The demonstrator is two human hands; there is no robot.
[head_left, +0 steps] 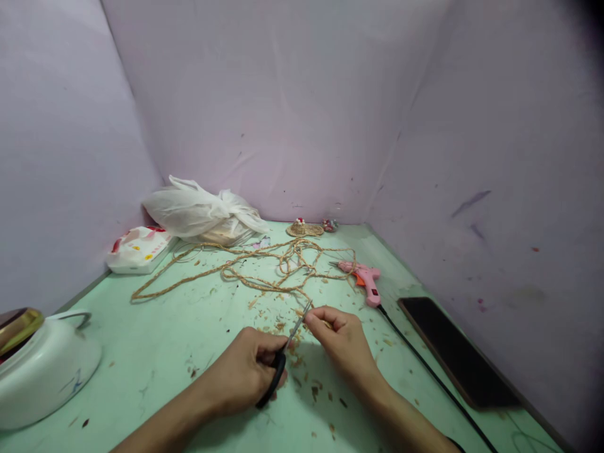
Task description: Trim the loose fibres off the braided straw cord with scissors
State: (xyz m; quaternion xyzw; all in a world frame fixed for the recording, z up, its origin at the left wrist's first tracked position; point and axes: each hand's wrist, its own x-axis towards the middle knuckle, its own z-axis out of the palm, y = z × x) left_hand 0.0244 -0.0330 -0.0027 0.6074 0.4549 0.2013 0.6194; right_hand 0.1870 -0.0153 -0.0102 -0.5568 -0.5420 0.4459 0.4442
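My left hand (248, 371) is closed around the black handles of a pair of scissors (277, 372), whose thin metal blades point up and to the right. Close to the blade tips, my right hand (340, 333) pinches the end of a tan braided rope (264, 288). The blades reach the rope at my right fingertips; whether they are parted I cannot tell. From there the rope runs away in loose, tangled loops across the green table (179, 358). Small tan scraps lie scattered under and around both hands.
A pink glue gun (365, 280) with a black cord lies right of the rope, near a dark phone (457, 352). At the back are a white plastic bag (202, 211), a tissue pack (139, 250) and small woven ornaments (304, 230). A white pot (51, 371) stands left.
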